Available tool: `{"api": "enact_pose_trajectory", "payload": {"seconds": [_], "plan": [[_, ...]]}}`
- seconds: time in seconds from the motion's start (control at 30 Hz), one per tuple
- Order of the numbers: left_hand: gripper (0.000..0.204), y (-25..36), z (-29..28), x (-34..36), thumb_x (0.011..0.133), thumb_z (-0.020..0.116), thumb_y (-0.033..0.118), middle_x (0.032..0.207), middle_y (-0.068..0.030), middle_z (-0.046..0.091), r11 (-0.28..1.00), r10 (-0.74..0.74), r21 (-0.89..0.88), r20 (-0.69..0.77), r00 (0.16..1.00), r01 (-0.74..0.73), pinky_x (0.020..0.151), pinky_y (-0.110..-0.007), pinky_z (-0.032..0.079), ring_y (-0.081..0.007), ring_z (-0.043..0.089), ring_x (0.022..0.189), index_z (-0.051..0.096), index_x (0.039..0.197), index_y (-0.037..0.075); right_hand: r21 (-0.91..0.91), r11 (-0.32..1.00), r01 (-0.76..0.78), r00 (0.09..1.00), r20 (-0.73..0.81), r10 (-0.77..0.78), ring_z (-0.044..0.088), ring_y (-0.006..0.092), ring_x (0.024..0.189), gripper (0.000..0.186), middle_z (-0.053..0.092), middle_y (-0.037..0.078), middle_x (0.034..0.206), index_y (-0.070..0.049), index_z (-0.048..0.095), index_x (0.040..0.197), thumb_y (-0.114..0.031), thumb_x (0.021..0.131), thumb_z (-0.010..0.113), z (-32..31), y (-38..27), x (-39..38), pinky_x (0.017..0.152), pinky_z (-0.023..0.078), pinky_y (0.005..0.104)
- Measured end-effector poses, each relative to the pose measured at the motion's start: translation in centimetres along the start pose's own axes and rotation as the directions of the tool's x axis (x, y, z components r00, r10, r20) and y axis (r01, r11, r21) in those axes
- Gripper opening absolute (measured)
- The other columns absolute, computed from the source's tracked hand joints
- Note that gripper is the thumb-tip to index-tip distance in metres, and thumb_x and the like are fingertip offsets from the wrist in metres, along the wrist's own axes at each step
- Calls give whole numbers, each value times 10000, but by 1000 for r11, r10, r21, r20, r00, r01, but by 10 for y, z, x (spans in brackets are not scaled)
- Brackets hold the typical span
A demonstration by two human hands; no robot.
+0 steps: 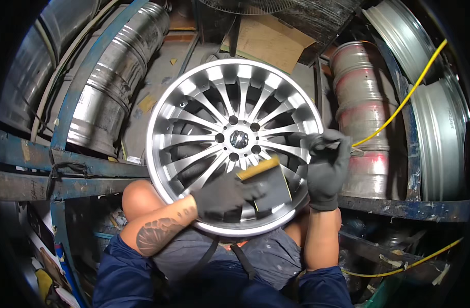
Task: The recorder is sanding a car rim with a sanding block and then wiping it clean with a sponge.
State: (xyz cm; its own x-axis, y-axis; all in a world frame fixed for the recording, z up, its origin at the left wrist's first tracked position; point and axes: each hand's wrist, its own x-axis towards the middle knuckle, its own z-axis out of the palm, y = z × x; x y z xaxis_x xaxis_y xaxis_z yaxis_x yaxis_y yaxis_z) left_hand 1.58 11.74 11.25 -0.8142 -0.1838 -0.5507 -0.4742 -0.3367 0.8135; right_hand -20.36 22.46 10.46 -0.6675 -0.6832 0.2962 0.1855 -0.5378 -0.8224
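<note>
In the head view, we look down on a silver multi-spoke wheel (240,128) lying face up in front of the person, its near edge over the lap. The thighs probably help steady it there, leaving the whole face within reach of both arms; what supports the far side is hidden from us. The left hand (222,196), in a dark glove, crosses the lower spokes, its blurred fingers pinching the side of a dark sheet (273,191) with a yellow strip (258,168) along its far edge. The sheet is tilted over the lower right spokes; gripping it at one side seems to leave most of its surface free, though we cannot tell whether it touches the metal. The right hand (327,167), also gloved, is raised at the wheel's right edge, fingers bent toward the thumb; blur keeps us from telling whether they pinch anything or touch the rim. A yellow hose (399,117) runs in from the upper right and reaches just beside this hand. Around the wheel, metal barrels are stacked at left (99,97) and pink-stained ones at right (359,120), perhaps to save floor space. Beyond it lies brown cardboard (271,41).
</note>
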Motion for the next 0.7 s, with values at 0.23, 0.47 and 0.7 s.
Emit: {"api": "enact_pose_trajectory", "payload": {"seconds": [0.23, 0.47, 0.7], "plan": [[477, -8, -25, 15, 1001, 657, 244, 1263, -74, 643, 931, 245, -288, 41, 969, -223, 1046, -316, 454, -150, 585, 1171, 545, 1394, -2, -670, 740, -63, 951, 185, 248, 619, 121, 857, 282, 663, 69, 949, 34, 663, 1124, -195, 1059, 510, 29, -2, -18, 776, 491, 241], [443, 3, -26, 18, 1072, 521, 288, 1274, -91, 622, 953, 276, -108, -66, 959, -282, 1047, -304, 468, -155, 595, 1179, 518, 1393, -17, -451, 771, -450, 849, 52, 526, 600, 49, 826, 242, 685, 9, 916, 59, 679, 1085, -166, 997, 655, 35, 3, -22, 756, 494, 222], [481, 2, -27, 27, 1108, 414, 302, 1335, -95, 577, 773, 463, -347, -265, 846, -532, 1060, -266, 427, -143, 538, 1232, 426, 1492, 13, -559, 648, -517, 803, -55, 593, 625, 65, 825, 255, 706, 16, 899, 34, 715, 1008, -219, 977, 702, 31, 4, -14, 753, 510, 233]]}}
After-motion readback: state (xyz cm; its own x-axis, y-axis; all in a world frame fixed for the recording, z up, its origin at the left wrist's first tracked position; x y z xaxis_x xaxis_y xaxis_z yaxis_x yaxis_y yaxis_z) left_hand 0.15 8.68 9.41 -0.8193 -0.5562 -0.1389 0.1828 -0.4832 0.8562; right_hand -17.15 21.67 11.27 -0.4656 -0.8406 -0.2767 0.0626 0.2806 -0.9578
